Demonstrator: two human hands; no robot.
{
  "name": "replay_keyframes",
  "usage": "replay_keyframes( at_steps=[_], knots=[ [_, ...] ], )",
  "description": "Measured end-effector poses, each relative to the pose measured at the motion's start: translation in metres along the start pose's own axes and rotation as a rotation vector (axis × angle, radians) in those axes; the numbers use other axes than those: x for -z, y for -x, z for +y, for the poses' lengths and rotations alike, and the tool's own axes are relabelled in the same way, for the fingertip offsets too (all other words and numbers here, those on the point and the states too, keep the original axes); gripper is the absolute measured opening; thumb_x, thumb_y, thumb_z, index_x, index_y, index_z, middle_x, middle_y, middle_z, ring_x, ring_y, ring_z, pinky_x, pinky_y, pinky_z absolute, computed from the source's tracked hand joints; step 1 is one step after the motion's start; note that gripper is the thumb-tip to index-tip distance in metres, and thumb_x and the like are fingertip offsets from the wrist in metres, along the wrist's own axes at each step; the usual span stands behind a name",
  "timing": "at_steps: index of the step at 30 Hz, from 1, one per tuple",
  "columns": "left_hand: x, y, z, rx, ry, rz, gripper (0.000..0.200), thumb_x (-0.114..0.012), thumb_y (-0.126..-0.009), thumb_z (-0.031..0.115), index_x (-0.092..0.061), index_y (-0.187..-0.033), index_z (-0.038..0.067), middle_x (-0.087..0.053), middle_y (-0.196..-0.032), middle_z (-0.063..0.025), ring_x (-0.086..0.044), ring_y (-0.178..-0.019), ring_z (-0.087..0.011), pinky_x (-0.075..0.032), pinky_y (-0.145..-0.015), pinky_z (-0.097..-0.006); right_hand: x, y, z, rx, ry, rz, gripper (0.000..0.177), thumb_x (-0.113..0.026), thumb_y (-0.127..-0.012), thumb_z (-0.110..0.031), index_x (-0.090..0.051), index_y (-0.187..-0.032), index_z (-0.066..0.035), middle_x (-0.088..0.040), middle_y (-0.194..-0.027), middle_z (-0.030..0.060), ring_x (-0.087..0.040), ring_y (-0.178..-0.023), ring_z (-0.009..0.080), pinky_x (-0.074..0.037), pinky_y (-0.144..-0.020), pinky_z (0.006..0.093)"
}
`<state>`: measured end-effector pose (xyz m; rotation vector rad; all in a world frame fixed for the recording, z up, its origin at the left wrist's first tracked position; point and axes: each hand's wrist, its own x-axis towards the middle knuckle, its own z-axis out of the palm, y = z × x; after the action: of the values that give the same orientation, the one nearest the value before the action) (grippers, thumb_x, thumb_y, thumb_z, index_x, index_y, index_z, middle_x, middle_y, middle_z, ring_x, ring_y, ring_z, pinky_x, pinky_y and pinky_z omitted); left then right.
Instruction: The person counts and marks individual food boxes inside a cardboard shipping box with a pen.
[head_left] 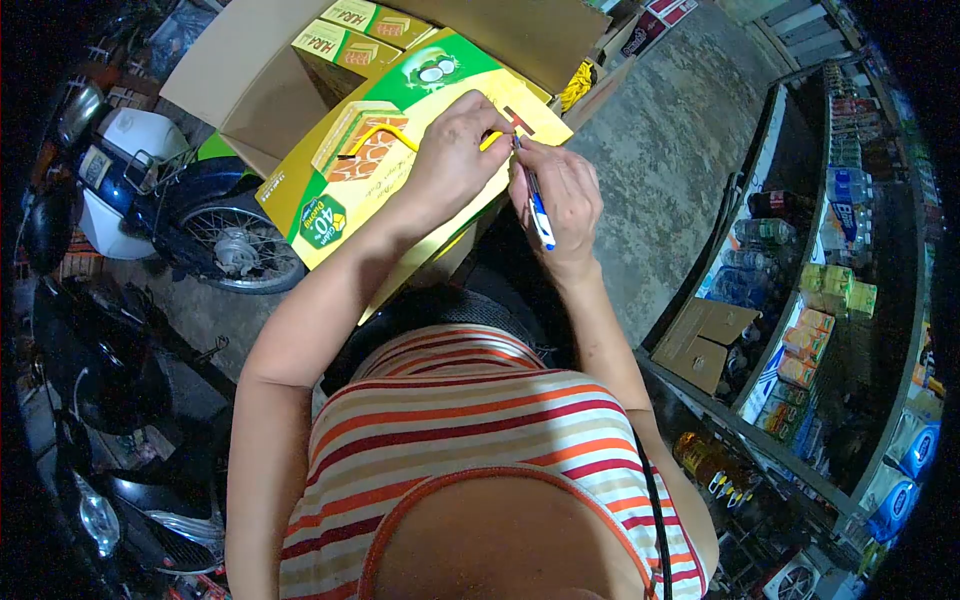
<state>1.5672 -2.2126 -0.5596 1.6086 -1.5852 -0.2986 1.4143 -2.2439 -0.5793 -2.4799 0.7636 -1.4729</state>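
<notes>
A bent yellow strip (386, 129) runs crosswise over a printed carton (480, 76), pinched near its right end by the left hand's (452, 152) closed fingers. Just beside that end, the right hand (566, 200) grips a pen (540, 217) pointing away from the person.

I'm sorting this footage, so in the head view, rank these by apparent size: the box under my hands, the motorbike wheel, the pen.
1. Box
2. Motorbike wheel
3. Blue-and-white pen

I grip a slanting blue-and-white pen (538, 207), its narrow end close to the bent yellow strip (386, 128) I pinch over the printed face of a yellow-and-green cake box (425, 106).
</notes>
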Motion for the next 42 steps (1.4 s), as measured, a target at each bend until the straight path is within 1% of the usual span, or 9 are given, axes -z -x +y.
replay_keyframes(
  at_steps=[4, 6, 13, 22, 28, 32, 36, 38, 42],
  knots=[
    [0.000, 0.000, 0.002, -0.001, 0.014, 0.021, 0.013, -0.065, -0.080, 0.010, -0.067, -0.087, 0.000, -0.060, -0.086, -0.0106, -0.062, -0.079, -0.0245, -0.049, -0.071, -0.0322, 0.005, 0.000, -0.001, -0.044, -0.022, -0.050, 0.023, -0.071, -0.072, -0.001, -0.063, -0.093, -0.004, -0.069, -0.095, 0.0099, -0.065, -0.088, 0.0258, -0.049, -0.080, 0.0368],
    [0.001, 0.000, 0.002, 0.089, 0.058, 0.007, 0.012, -0.065, -0.080, 0.010, -0.066, -0.087, 0.000, -0.060, -0.086, -0.0101, -0.061, -0.079, -0.0239, -0.049, -0.070, -0.0314, 0.004, 0.001, 0.000, -0.059, -0.061, 0.011, 0.021, -0.070, -0.074, -0.002, -0.063, -0.093, -0.004, -0.069, -0.095, 0.0110, -0.066, -0.086, 0.0271, -0.050, -0.080, 0.0364],
    [0.000, -0.006, 0.002, 0.110, 0.015, 0.009, 0.015, -0.066, -0.080, 0.015, -0.066, -0.086, 0.001, -0.061, -0.089, -0.0108, -0.061, -0.083, -0.0232, -0.049, -0.074, -0.0326, 0.008, -0.001, -0.001, -0.219, -0.152, 0.050, 0.021, -0.069, -0.080, -0.003, -0.063, -0.100, -0.002, -0.069, -0.098, 0.0134, -0.067, -0.083, 0.0287, -0.052, -0.077, 0.0368],
    [0.019, -0.041, -0.002, 0.091, -0.056, -0.433, 0.019, -0.062, -0.081, 0.019, -0.063, -0.086, 0.000, -0.062, -0.091, -0.0131, -0.061, -0.089, -0.0268, -0.048, -0.083, -0.0359, 0.005, 0.003, 0.006, -0.192, -0.123, 0.086, 0.019, -0.068, -0.080, -0.004, -0.064, -0.099, -0.002, -0.070, -0.097, 0.0127, -0.067, -0.084, 0.0284, -0.049, -0.085, 0.0381],
    [0.017, -0.046, 0.005, 0.028, -0.231, -0.486, 0.016, -0.058, -0.082, 0.015, -0.060, -0.085, -0.001, -0.061, -0.092, -0.0150, -0.060, -0.089, -0.0325, -0.048, -0.080, -0.0394, 0.003, 0.004, 0.008, -0.258, -0.208, 0.099, 0.019, -0.069, -0.078, -0.003, -0.064, -0.096, -0.001, -0.070, -0.095, 0.0132, -0.067, -0.084, 0.0277, -0.049, -0.084, 0.0361],
    [0.011, -0.039, 0.009, -0.027, -0.286, -0.485, 0.014, -0.057, -0.083, 0.013, -0.059, -0.085, -0.001, -0.060, -0.092, -0.0157, -0.060, -0.088, -0.0339, -0.048, -0.078, -0.0411, 0.005, 0.004, 0.006, -0.278, -0.194, 0.071, 0.019, -0.069, -0.078, -0.002, -0.064, -0.096, -0.001, -0.070, -0.094, 0.0131, -0.067, -0.083, 0.0276, -0.049, -0.083, 0.0363],
    [0.009, -0.024, 0.006, -0.047, -0.244, -0.333, 0.013, -0.058, -0.084, 0.010, -0.059, -0.089, -0.001, -0.058, -0.089, -0.0155, -0.060, -0.086, -0.0333, -0.048, -0.078, -0.0404, 0.004, 0.003, 0.008, -0.276, -0.185, 0.066, 0.019, -0.070, -0.077, -0.001, -0.064, -0.095, -0.002, -0.070, -0.094, 0.0121, -0.067, -0.083, 0.0260, -0.049, -0.082, 0.0363],
    [0.011, -0.017, -0.001, -0.021, -0.069, -0.197, 0.015, -0.061, -0.082, 0.011, -0.060, -0.091, -0.001, -0.057, -0.089, -0.0149, -0.059, -0.088, -0.0314, -0.047, -0.080, -0.0389, 0.003, 0.002, 0.007, -0.164, -0.175, 0.076, 0.018, -0.070, -0.077, -0.002, -0.064, -0.094, -0.003, -0.070, -0.095, 0.0116, -0.067, -0.083, 0.0261, -0.049, -0.083, 0.0365],
    [0.019, -0.009, 0.006, 0.090, -0.047, -0.212, 0.018, -0.064, -0.081, 0.013, -0.061, -0.093, 0.000, -0.056, -0.094, -0.0148, -0.057, -0.091, -0.0294, -0.046, -0.083, -0.0359, 0.007, 0.000, 0.008, -0.096, -0.166, 0.049, 0.017, -0.070, -0.076, -0.002, -0.064, -0.092, -0.004, -0.070, -0.095, 0.0114, -0.067, -0.083, 0.0253, -0.048, -0.081, 0.0353]
  ],
)
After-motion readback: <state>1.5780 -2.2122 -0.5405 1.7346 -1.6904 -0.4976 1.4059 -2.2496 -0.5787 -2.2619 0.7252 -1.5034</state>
